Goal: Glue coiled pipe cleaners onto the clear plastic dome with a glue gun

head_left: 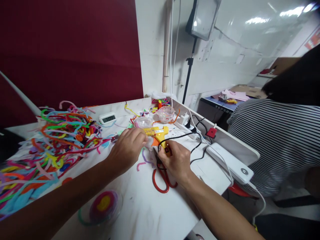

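Note:
My right hand (176, 159) is wrapped round the handle of a yellow hot glue gun (162, 133), held over the table with its cord trailing to the right. My left hand (130, 145) is closed at the gun's left end; whatever lies in its fingers is hidden. Red-handled scissors (161, 181) lie under my right hand, blades partly covered. Short purple and pink pipe cleaner pieces (140, 165) lie between my hands. Near me, a round coil of pipe cleaner (103, 204), yellow at its centre, sits in a clear dish.
A heap of coloured pipe cleaners (65, 133) covers the left side. Behind are a white digital timer (108, 118) and clear bowls (165, 114). A white power box (230, 163) and black cords line the right edge. A person in a striped shirt (277, 140) sits right.

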The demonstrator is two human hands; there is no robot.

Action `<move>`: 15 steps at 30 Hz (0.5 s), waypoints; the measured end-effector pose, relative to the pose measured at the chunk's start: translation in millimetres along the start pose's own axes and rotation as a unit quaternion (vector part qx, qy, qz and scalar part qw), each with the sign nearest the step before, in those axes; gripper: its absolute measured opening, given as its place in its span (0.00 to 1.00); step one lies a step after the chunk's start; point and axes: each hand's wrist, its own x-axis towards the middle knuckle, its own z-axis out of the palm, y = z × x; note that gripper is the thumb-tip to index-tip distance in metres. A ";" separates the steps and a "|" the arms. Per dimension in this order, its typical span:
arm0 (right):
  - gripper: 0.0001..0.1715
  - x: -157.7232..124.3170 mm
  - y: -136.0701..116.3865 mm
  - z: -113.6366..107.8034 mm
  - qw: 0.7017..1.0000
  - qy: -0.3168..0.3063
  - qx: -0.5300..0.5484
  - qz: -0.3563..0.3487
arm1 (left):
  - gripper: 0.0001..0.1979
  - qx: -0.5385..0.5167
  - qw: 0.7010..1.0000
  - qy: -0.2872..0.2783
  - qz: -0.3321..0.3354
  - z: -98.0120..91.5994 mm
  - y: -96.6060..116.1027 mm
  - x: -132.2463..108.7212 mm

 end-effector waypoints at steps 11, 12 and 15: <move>0.09 -0.5 1.0 1.9 1.000 -0.008 -0.011 -0.019 | 0.08 -0.095 0.995 0.030 -0.013 6.8 -4.0 21.9; 0.09 -0.3 0.6 1.7 1.000 -0.008 -0.011 -0.021 | 0.08 -0.092 0.996 0.020 -0.011 8.2 -5.4 22.3; 0.09 0.2 -0.7 0.4 1.000 -0.010 -0.010 -0.025 | 0.08 -0.092 0.995 -0.011 -0.018 10.6 -9.0 22.5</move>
